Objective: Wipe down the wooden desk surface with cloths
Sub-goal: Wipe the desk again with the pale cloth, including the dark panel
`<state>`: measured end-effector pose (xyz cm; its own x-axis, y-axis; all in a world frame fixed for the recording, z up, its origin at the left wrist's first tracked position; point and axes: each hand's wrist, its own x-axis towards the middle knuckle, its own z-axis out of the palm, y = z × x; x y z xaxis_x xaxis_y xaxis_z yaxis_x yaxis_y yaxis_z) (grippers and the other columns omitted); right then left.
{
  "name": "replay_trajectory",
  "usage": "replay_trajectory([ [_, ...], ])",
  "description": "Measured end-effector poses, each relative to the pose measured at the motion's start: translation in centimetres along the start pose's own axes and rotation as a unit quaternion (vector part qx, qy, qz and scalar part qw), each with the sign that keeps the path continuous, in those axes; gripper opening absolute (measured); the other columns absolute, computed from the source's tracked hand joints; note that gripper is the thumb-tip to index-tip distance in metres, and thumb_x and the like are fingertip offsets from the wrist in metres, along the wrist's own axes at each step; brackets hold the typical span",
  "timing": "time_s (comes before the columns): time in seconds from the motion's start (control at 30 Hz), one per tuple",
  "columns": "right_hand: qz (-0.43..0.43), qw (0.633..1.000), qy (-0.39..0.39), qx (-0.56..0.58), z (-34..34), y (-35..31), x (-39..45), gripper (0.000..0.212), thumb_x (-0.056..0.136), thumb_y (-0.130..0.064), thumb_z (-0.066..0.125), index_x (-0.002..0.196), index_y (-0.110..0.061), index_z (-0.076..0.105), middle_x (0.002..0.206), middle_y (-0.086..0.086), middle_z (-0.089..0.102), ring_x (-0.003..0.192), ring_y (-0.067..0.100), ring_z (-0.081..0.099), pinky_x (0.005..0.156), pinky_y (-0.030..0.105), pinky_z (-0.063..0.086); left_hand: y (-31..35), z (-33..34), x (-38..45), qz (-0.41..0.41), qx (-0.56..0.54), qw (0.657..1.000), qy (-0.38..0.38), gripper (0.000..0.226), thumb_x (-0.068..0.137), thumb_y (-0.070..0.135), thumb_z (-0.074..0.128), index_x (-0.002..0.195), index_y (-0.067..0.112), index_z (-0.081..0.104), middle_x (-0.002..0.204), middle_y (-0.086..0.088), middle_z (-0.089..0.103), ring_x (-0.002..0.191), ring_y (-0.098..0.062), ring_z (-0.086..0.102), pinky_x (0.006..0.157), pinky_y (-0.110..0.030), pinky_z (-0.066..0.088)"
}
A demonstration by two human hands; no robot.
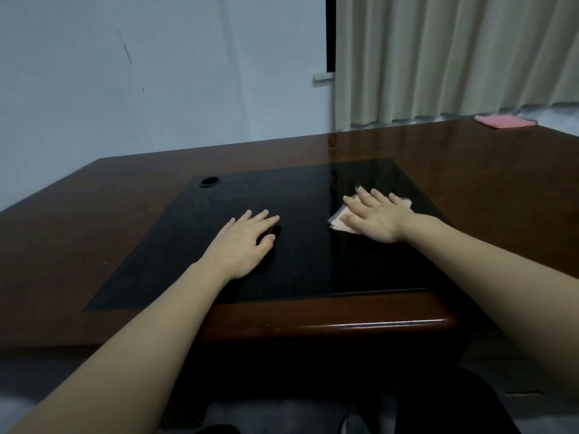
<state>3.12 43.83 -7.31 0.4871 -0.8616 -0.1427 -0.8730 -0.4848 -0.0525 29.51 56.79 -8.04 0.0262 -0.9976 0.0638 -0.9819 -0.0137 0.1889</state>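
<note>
Pressing flat on a pale pink cloth [340, 221], the right hand [374, 216] lies palm down with its fingers straight and spread, so its grip is apart and clamps nothing. The cloth lies on the dark glass inset [194, 264] of the wooden table [485, 195], toward the inset's right edge and nearer its far corner. Most of it is hidden under the hand; the part that shows runs with its long axis from near left to far right, frayed white edges peeking out at both ends. The left hand [239, 245] rests on the inset near its middle, fingers straight, pointing toward the far right, holding nothing. A second pink cloth [505, 121] lies folded at the table's far right corner, beside the curtain [454, 54].
</note>
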Motion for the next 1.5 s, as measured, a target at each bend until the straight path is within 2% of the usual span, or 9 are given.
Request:
replay_trajectory([
  [0.17,-0.108,0.994,-0.006,-0.023,0.8,-1.8,-7.1,0.066,0.103,-0.063,0.014,0.161,-0.038,-0.006,0.168,-0.001,-0.018,0.156,0.022,-0.013,0.125,0.044,-0.006,0.5,-0.5,0.1,-0.028,-0.036,0.999,-0.002,0.050,0.109,0.044,0.028,0.158,0.034,0.028,0.168,0.007,0.017,0.156,-0.022,0.002,0.125,-0.047,0.005],
  [0.33,-0.171,0.984,-0.042,-0.013,0.8,-1.7,-12.6,0.078,0.083,-0.077,-0.002,0.155,-0.049,-0.012,0.162,-0.014,-0.029,0.150,0.011,-0.028,0.120,0.032,-0.019,3.2,-1.0,1.8,-0.021,-0.068,0.997,-0.015,0.051,0.109,0.047,0.025,0.158,0.033,0.028,0.168,0.007,0.016,0.156,-0.025,0.001,0.125,-0.049,0.003],
  [0.5,-0.170,0.984,-0.043,-0.008,0.7,-0.2,-10.8,0.064,0.099,-0.070,0.014,0.155,-0.052,-0.011,0.161,-0.017,-0.030,0.149,0.008,-0.029,0.120,0.030,-0.019,6.4,0.2,4.5,0.013,-0.041,0.999,-0.027,0.053,0.108,0.047,0.028,0.159,0.034,0.025,0.169,0.006,0.014,0.156,-0.025,0.001,0.124,-0.049,0.003],
  [0.77,-0.033,0.999,-0.010,-0.009,-0.6,5.1,-0.4,0.066,0.103,-0.064,0.016,0.161,-0.040,-0.004,0.169,-0.004,-0.016,0.156,0.020,-0.011,0.125,0.043,-0.004,6.8,2.3,4.6,0.008,-0.026,0.999,-0.031,0.053,0.108,0.049,0.026,0.159,0.041,0.019,0.169,0.013,0.007,0.156,-0.016,0.000,0.126,-0.042,0.001],
  [0.93,0.019,1.000,-0.011,0.004,-1.2,5.3,3.4,0.066,0.103,-0.063,0.015,0.161,-0.038,-0.002,0.169,-0.001,-0.015,0.156,0.024,-0.010,0.124,0.046,-0.004,7.0,2.2,4.5,0.007,-0.030,0.999,-0.026,0.052,0.107,0.050,0.027,0.158,0.043,0.020,0.168,0.015,0.008,0.156,-0.014,0.001,0.126,-0.041,0.001],
  [1.03,0.008,1.000,-0.020,0.001,-1.0,4.6,1.9,0.066,0.104,-0.062,0.015,0.161,-0.036,-0.004,0.169,0.001,-0.016,0.156,0.025,-0.012,0.124,0.047,-0.005,6.9,2.2,4.3,0.006,-0.030,0.999,-0.027,0.052,0.107,0.050,0.026,0.158,0.043,0.020,0.168,0.015,0.008,0.156,-0.014,0.002,0.126,-0.041,0.001],
  [1.17,-0.062,0.998,-0.028,-0.010,-0.5,2.4,-4.5,0.067,0.103,-0.063,0.014,0.161,-0.037,-0.006,0.168,-0.001,-0.020,0.155,0.022,-0.016,0.125,0.046,-0.007,6.9,2.1,4.4,0.004,-0.017,0.999,-0.032,0.053,0.107,0.052,0.025,0.159,0.042,0.019,0.169,0.014,0.008,0.156,-0.016,0.003,0.126,-0.042,0.003],
  [1.3,-0.145,0.988,-0.057,-0.009,0.1,1.2,-12.4,0.079,0.083,-0.077,-0.001,0.156,-0.047,-0.013,0.162,-0.013,-0.029,0.150,0.011,-0.028,0.124,0.037,-0.015,7.1,2.0,4.4,0.000,-0.005,0.999,-0.037,0.053,0.107,0.053,0.024,0.159,0.042,0.019,0.169,0.013,0.009,0.156,-0.017,0.005,0.126,-0.043,0.004],
  [1.5,-0.156,0.986,-0.062,0.007,0.9,3.3,-14.6,0.076,0.082,-0.080,0.000,0.153,-0.054,-0.012,0.160,-0.021,-0.030,0.147,0.003,-0.031,0.119,0.029,-0.020,7.1,2.0,4.3,-0.003,-0.003,0.999,-0.042,0.053,0.107,0.052,0.023,0.159,0.042,0.017,0.169,0.013,0.007,0.156,-0.017,0.004,0.126,-0.043,0.004],
])
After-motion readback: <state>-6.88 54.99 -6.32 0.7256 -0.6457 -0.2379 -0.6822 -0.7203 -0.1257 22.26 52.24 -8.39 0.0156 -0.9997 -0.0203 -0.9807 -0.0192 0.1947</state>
